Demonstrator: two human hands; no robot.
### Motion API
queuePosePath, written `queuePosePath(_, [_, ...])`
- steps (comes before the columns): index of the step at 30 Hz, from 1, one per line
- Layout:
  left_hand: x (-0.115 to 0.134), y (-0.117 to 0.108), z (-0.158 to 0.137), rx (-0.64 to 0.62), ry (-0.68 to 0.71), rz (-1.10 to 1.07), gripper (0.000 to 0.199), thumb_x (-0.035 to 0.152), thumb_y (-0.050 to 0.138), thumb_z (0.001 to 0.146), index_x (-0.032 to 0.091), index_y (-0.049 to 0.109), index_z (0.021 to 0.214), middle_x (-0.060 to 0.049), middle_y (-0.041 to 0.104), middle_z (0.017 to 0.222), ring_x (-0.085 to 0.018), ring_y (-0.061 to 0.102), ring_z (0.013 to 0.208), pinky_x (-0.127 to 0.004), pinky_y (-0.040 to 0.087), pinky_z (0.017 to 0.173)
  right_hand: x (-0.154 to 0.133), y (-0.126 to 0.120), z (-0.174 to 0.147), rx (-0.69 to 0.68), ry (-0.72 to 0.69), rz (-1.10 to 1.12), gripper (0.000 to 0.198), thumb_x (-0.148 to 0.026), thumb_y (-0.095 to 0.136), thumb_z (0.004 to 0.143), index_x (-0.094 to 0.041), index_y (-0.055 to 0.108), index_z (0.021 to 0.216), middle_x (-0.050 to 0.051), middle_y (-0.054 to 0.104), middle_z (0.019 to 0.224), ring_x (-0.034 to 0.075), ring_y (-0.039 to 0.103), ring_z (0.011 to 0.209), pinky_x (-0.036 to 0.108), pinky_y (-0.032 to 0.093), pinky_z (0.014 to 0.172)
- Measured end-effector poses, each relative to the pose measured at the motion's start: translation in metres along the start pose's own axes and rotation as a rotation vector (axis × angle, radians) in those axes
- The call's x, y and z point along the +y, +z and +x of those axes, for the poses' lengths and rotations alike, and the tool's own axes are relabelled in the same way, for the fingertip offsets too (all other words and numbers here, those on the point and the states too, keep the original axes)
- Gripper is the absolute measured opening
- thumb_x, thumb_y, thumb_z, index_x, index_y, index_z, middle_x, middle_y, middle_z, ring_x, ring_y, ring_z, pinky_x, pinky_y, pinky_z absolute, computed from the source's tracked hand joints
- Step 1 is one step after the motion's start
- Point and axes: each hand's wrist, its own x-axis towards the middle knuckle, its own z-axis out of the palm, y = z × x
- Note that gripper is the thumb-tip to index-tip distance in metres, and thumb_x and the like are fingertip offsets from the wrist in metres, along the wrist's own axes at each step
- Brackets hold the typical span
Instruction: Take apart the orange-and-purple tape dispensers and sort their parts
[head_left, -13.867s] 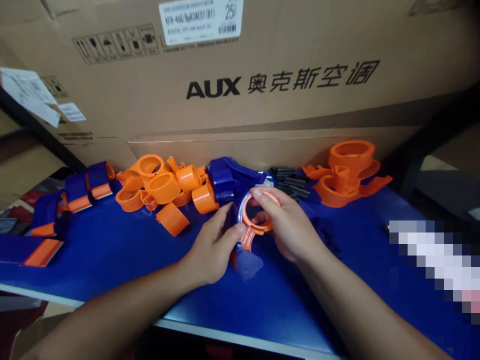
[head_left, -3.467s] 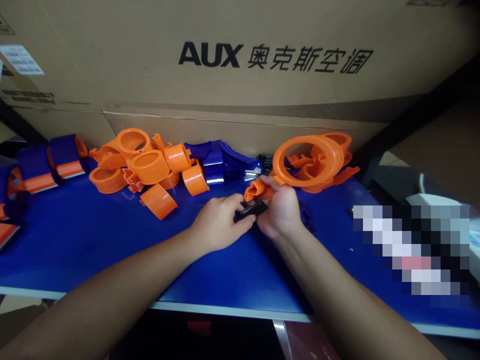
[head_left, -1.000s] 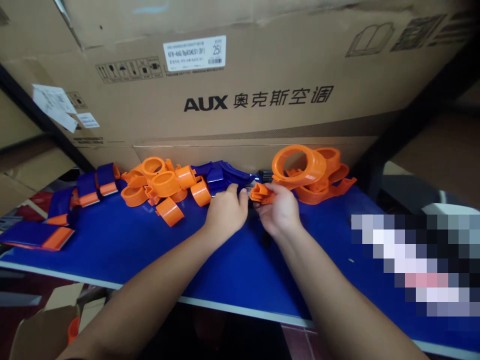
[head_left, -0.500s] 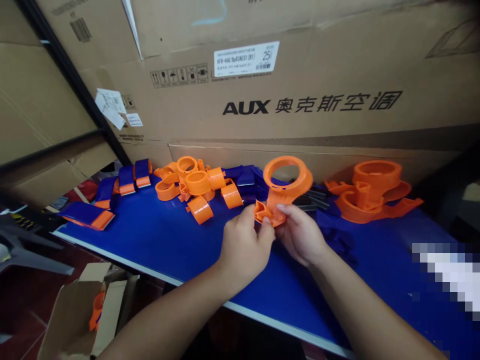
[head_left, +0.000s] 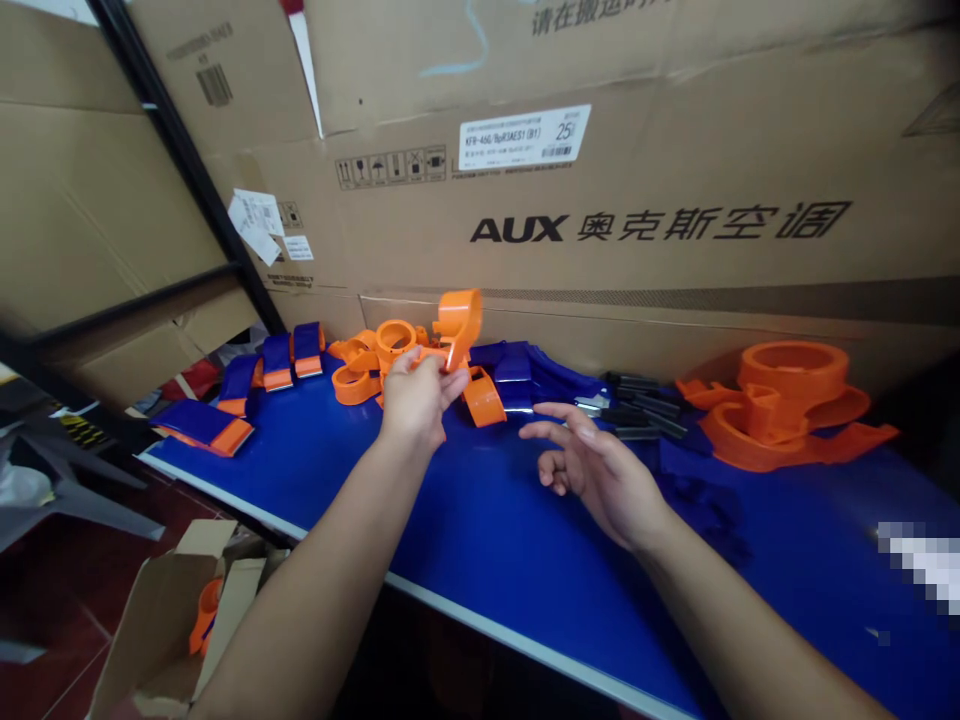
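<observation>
My left hand (head_left: pixel 414 405) is closed around an orange plastic tape dispenser body (head_left: pixel 459 318), held above the table with its ring upward. Just behind that hand lies a heap of similar orange ring-shaped parts (head_left: pixel 356 385), partly hidden by it. My right hand (head_left: pixel 604 475) hovers over the table with its fingers apart and nothing in them. Close to its fingertips are dark blue plastic parts (head_left: pixel 517 365) and several black strips (head_left: pixel 645 415). Further right stands a stack of orange dispenser bodies (head_left: pixel 793 370).
A blue table (head_left: pixel 465 545) carries everything. At its left end, blue-and-orange pieces (head_left: pixel 199 425) lie in a row. Large cardboard cartons (head_left: pixel 675 130) wall off the back. Down on the left, an opened box (head_left: pixel 150 620) holds orange parts. Small dark blue pieces (head_left: pixel 705 505) lie right of my right hand.
My left hand has carried the orange tape dispenser body leftward to the heap. My right hand has let go of it and opened. The view has shifted slightly left.
</observation>
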Motion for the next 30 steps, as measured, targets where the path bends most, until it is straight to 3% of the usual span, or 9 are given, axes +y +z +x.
queuePosePath(3, [0.002, 0.005, 0.009, 0.032, 0.0, -0.094, 0.016, 0.01, 0.06, 0.093, 0.015, 0.056, 0.108, 0.0, 0.061, 0.075, -0.011, 0.072, 0.07, -0.03, 0.065, 0.084, 0.001, 0.0, 0.0, -0.007, 0.003, -0.012, 0.051, -0.049, 0.066, 0.075, -0.025, 0.059, 0.119, 0.006, 0.071, 0.103, 0.015, 0.057, 0.055, 0.025, 0.04, 0.043])
queuePosePath(7, [-0.001, 0.014, 0.02, 0.074, 0.014, -0.143, 0.019, 0.012, 0.058, 0.097, 0.015, 0.054, 0.115, -0.003, 0.063, 0.086, -0.012, 0.073, 0.078, -0.027, 0.065, 0.086, 0.001, 0.0, 0.001, -0.006, 0.0, -0.015, 0.049, -0.047, 0.066, 0.075, -0.025, 0.06, 0.119, 0.006, 0.072, 0.102, 0.014, 0.056, 0.053, 0.025, 0.039, 0.042])
queuePosePath(14, [-0.003, 0.029, 0.026, 0.109, -0.001, -0.159, 0.049, 0.02, 0.057, 0.1, 0.02, 0.036, 0.145, -0.013, 0.063, 0.12, -0.017, 0.076, 0.09, -0.028, 0.066, 0.081, 0.002, -0.001, 0.001, -0.008, 0.002, -0.052, 0.047, -0.047, 0.066, 0.075, -0.025, 0.061, 0.117, 0.005, 0.072, 0.1, 0.015, 0.054, 0.053, 0.026, 0.04, 0.044])
queuePosePath(19, [0.0, 0.021, 0.001, 0.002, -0.024, -0.086, 0.067, 0.019, 0.059, 0.097, 0.023, 0.023, 0.154, -0.015, 0.066, 0.118, -0.021, 0.077, 0.09, -0.032, 0.066, 0.079, 0.003, -0.005, 0.003, -0.013, 0.001, -0.088, 0.046, -0.047, 0.066, 0.077, -0.026, 0.063, 0.118, 0.007, 0.073, 0.099, 0.016, 0.053, 0.055, 0.029, 0.042, 0.046])
queuePosePath(22, [0.008, -0.013, -0.017, -0.105, 0.086, 0.079, 0.07, 0.024, 0.06, 0.096, 0.023, 0.021, 0.155, -0.013, 0.071, 0.11, -0.023, 0.077, 0.09, -0.038, 0.065, 0.08, 0.003, -0.007, 0.005, -0.007, 0.018, -0.098, 0.045, -0.046, 0.066, 0.077, -0.028, 0.064, 0.119, 0.008, 0.073, 0.1, 0.017, 0.054, 0.057, 0.031, 0.043, 0.048])
queuePosePath(24, [0.021, -0.053, -0.021, -0.05, 0.283, 0.338, 0.066, 0.027, 0.062, 0.095, 0.023, 0.031, 0.152, -0.012, 0.073, 0.109, -0.023, 0.075, 0.095, -0.039, 0.062, 0.087, 0.003, -0.008, 0.005, 0.01, 0.026, -0.109, 0.043, -0.045, 0.065, 0.076, -0.029, 0.065, 0.116, 0.008, 0.072, 0.1, 0.018, 0.054, 0.058, 0.031, 0.042, 0.047])
queuePosePath(27, [0.059, -0.131, -0.008, 0.34, 0.661, 0.963, 0.066, 0.031, 0.064, 0.092, 0.026, 0.036, 0.151, -0.011, 0.069, 0.125, -0.024, 0.065, 0.12, -0.039, 0.051, 0.106, 0.001, -0.006, 0.006, 0.038, 0.015, -0.117, 0.04, -0.045, 0.065, 0.075, -0.032, 0.067, 0.112, 0.009, 0.072, 0.1, 0.019, 0.054, 0.058, 0.033, 0.04, 0.046])
queuePosePath(28, [0.074, -0.158, 0.0, 0.483, 0.713, 1.206, 0.068, 0.034, 0.066, 0.091, 0.024, 0.038, 0.151, -0.014, 0.063, 0.135, -0.027, 0.057, 0.132, -0.043, 0.044, 0.114, 0.001, -0.005, 0.006, 0.049, 0.008, -0.118, 0.039, -0.045, 0.066, 0.074, -0.032, 0.068, 0.111, 0.01, 0.072, 0.099, 0.019, 0.053, 0.057, 0.033, 0.039, 0.046])
queuePosePath(30, [0.104, -0.206, 0.02, 0.735, 0.657, 1.522, 0.075, 0.043, 0.069, 0.086, 0.017, 0.04, 0.15, -0.022, 0.05, 0.148, -0.039, 0.043, 0.143, -0.055, 0.034, 0.118, 0.001, -0.003, 0.006, 0.073, -0.001, -0.123, 0.037, -0.044, 0.067, 0.073, -0.033, 0.07, 0.108, 0.011, 0.072, 0.098, 0.02, 0.053, 0.057, 0.034, 0.039, 0.045])
